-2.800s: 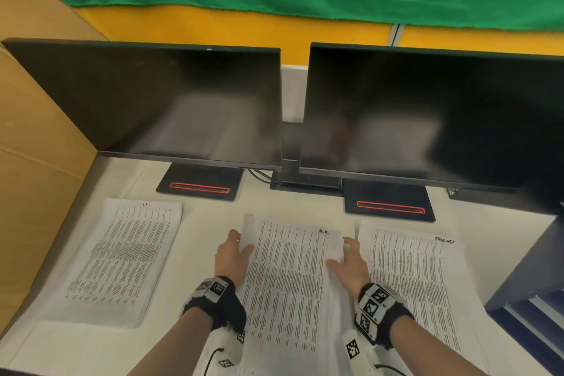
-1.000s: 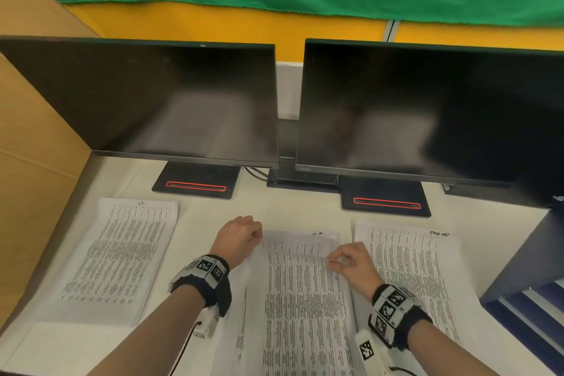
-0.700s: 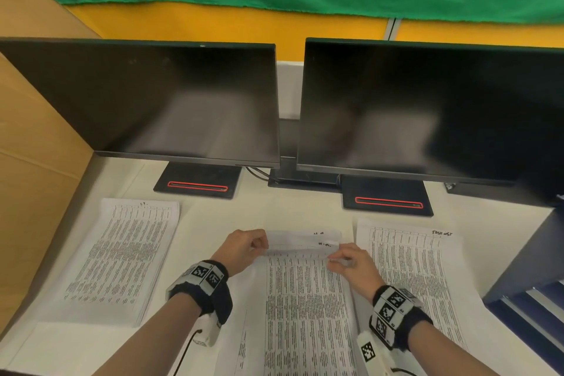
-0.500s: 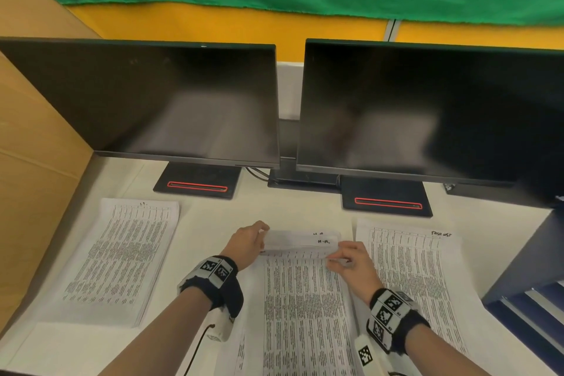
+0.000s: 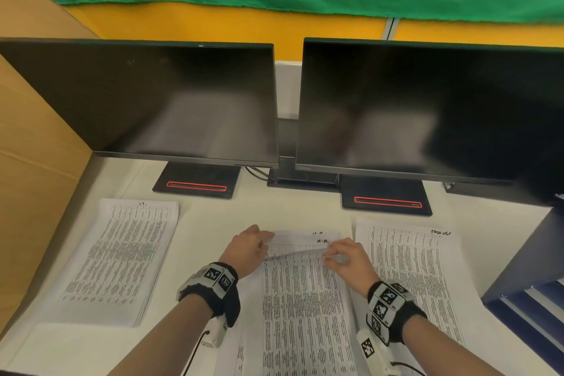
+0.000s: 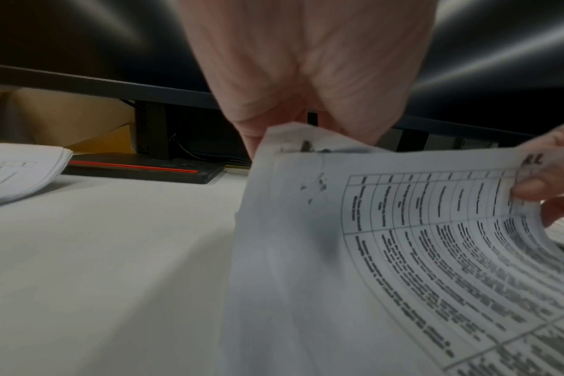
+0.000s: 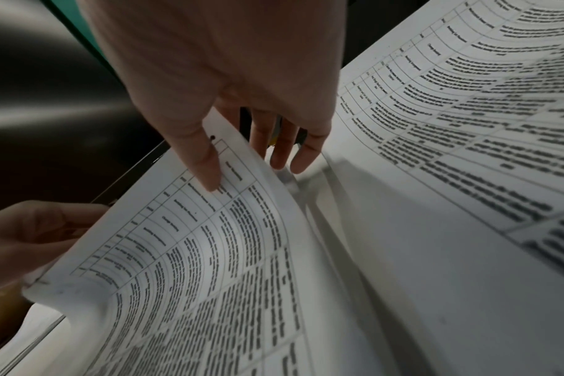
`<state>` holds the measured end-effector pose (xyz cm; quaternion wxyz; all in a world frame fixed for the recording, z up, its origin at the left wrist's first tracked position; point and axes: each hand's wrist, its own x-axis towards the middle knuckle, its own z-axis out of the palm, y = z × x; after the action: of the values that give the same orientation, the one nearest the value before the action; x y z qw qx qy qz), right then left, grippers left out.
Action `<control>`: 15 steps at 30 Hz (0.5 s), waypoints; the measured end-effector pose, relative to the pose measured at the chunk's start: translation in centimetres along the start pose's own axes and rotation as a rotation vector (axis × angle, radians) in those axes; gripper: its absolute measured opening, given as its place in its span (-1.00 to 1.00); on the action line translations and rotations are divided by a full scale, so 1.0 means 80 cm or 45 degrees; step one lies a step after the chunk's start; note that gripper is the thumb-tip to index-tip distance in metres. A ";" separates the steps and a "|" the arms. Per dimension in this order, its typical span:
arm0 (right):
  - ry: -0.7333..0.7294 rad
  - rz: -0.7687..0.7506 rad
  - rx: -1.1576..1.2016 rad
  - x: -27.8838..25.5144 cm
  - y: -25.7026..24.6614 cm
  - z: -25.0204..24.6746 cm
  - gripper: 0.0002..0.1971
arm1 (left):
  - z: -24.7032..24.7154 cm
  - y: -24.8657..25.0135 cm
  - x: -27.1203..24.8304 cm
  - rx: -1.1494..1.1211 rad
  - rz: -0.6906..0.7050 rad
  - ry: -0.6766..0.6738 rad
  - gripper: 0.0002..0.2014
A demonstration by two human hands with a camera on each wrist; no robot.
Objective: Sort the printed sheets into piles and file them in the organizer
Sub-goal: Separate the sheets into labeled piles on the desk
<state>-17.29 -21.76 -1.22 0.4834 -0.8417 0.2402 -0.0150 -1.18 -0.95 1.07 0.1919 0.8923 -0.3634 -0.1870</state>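
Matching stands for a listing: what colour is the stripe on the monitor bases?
Red, on black monitor bases; clearest in the head view.

You are looking at handwritten notes on the sheets: the middle pile (image 5: 305, 299) is carrying "H.R." in its top right corner, and the right pile (image 5: 412, 278) is showing a scrawl that seems to read "TASK LIST". The left pile (image 5: 122, 256) is bearing a short mark too small to read. The printed table text is staying illegible in every view.
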 end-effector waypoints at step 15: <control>-0.109 0.130 0.166 0.001 -0.001 -0.007 -0.96 | -0.026 0.021 0.010 0.579 0.411 0.270 -0.88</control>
<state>-17.36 -22.19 -0.88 0.5470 -0.7949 0.2607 0.0300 -0.60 -2.23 3.52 0.0513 0.8576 -0.5111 0.0263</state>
